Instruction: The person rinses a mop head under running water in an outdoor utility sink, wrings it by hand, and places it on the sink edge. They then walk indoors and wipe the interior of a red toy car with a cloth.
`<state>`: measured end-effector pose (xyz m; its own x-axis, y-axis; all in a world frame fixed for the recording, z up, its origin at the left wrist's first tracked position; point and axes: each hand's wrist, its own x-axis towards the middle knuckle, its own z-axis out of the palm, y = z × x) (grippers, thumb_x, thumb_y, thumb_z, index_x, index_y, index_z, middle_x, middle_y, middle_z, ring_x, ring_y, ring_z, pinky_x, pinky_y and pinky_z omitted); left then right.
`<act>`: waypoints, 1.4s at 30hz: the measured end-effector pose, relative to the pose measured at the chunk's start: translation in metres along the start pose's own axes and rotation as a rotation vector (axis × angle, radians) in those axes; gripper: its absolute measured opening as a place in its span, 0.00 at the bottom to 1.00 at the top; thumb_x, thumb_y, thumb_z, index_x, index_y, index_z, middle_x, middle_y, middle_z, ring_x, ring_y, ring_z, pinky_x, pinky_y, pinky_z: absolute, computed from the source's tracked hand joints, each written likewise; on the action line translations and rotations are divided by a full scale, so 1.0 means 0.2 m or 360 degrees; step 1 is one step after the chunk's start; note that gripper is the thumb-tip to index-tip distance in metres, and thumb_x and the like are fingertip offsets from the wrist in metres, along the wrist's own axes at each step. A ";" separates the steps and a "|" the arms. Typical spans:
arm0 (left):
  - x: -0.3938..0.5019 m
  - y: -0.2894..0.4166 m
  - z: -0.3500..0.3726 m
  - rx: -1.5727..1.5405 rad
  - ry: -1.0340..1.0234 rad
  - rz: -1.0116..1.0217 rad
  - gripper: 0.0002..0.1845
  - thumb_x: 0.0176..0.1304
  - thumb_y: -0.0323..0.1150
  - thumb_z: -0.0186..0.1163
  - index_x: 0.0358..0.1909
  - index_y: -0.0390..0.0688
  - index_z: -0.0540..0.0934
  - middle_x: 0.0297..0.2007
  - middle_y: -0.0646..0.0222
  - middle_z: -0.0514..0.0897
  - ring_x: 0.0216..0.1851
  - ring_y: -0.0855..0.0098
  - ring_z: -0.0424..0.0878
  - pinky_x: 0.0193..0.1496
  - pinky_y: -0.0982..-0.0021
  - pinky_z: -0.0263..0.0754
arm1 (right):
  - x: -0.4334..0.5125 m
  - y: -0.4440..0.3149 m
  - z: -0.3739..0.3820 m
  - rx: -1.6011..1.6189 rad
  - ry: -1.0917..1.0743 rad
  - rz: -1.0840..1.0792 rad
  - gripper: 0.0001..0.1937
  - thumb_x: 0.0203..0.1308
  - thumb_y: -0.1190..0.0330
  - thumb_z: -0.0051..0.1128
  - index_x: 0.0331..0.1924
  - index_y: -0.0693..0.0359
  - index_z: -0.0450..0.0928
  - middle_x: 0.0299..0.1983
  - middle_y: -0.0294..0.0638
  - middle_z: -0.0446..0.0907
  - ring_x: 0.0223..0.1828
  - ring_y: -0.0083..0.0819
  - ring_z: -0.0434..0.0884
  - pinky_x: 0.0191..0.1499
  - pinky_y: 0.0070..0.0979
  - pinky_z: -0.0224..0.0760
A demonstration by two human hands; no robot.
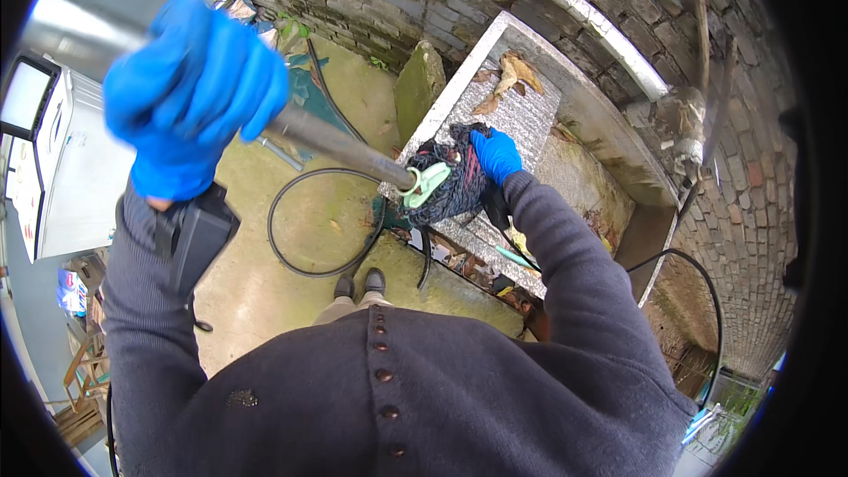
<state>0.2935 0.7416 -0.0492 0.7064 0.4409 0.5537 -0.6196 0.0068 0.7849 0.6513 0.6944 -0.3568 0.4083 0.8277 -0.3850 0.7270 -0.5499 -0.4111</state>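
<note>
My left hand [195,83], in a blue rubber glove, is closed around a metal mop handle [338,142] and raised at the upper left, near the camera. The handle slants down to a pale green plastic mop head [427,184] fitted with dark yarn strands [457,202], some of them pinkish. These rest on the near left end of a stone washing trough [596,106]. Gloved in blue too, my right hand [495,154] is on the strands, at their right side; its fingertips are partly hidden, so its hold on them is unclear.
Dry leaves [513,79] lie on the trough's ribbed slab. A black hose [271,225] loops over the mossy concrete floor left of it. Behind rise a brick wall [397,0] and a pale pipe [583,10]. A white appliance [83,159] stands at the left, and a stone slab [419,89] leans beside the trough.
</note>
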 end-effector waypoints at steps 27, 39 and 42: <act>-0.49 -0.19 -0.04 -0.0338 0.0912 0.0201 0.23 0.68 0.39 0.47 0.13 0.53 0.56 0.12 0.80 0.53 0.16 0.78 0.51 0.29 0.69 0.55 | -0.34 0.29 0.02 0.2410 0.0208 0.0016 0.41 0.62 0.47 0.52 0.69 0.65 0.50 0.63 0.44 0.66 0.57 0.34 0.72 0.61 0.28 0.63; -0.30 -0.29 0.06 -0.0199 0.0633 -0.0044 0.17 0.61 0.32 0.51 0.16 0.50 0.60 0.10 0.77 0.59 0.11 0.78 0.58 0.19 0.71 0.62 | -0.66 -0.05 0.04 0.0175 0.0479 -0.0136 0.33 0.55 0.41 0.54 0.50 0.64 0.78 0.63 0.57 0.63 0.65 0.59 0.56 0.69 0.44 0.46; -0.26 -0.32 0.10 -0.0169 0.0527 -0.0112 0.16 0.60 0.31 0.53 0.17 0.49 0.61 0.10 0.76 0.61 0.11 0.77 0.59 0.18 0.71 0.62 | -0.67 -0.06 0.06 0.0110 0.0494 -0.0266 0.28 0.54 0.45 0.56 0.48 0.62 0.80 0.59 0.54 0.68 0.61 0.57 0.62 0.63 0.47 0.54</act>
<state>0.3045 0.7004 -0.1228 0.6101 0.7030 0.3655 -0.6177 0.1331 0.7751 0.5814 0.5888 -0.3102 0.4425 0.8957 -0.0427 0.7634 -0.4013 -0.5061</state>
